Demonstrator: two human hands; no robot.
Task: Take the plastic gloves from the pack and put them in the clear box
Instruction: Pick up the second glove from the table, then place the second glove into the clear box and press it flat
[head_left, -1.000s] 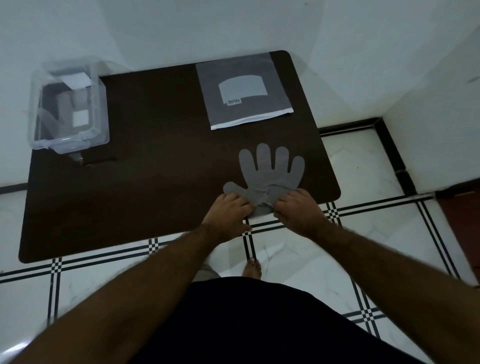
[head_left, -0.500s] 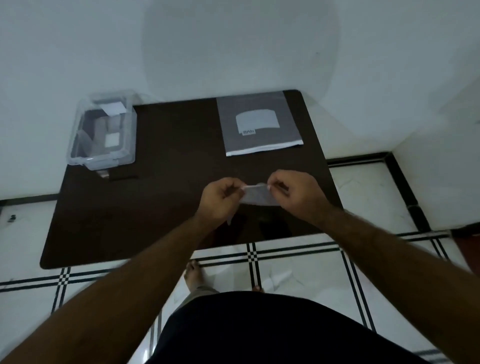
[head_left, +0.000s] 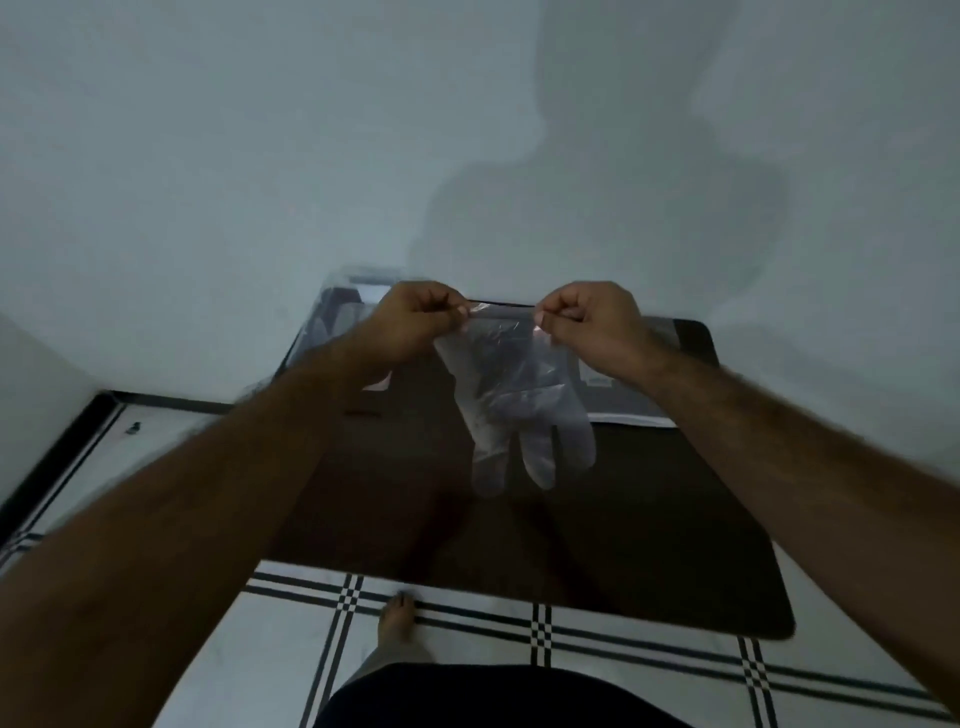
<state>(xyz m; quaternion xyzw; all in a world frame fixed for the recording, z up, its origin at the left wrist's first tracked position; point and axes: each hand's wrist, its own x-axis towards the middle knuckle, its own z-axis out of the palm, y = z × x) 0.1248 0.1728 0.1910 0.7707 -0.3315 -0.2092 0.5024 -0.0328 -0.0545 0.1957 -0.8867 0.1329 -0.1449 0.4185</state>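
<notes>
The left hand (head_left: 410, 317) and right hand (head_left: 587, 325) each pinch one corner of the plastic glove (head_left: 519, 395) cuff, holding it taut between them, raised above the dark table (head_left: 649, 519). The glove hangs fingers-down, clear of the tabletop. The clear box (head_left: 332, 317) sits at the table's far left edge against the wall, mostly hidden behind the left hand. The pack (head_left: 623, 400) lies behind the right wrist, largely covered; its label is unreadable.
</notes>
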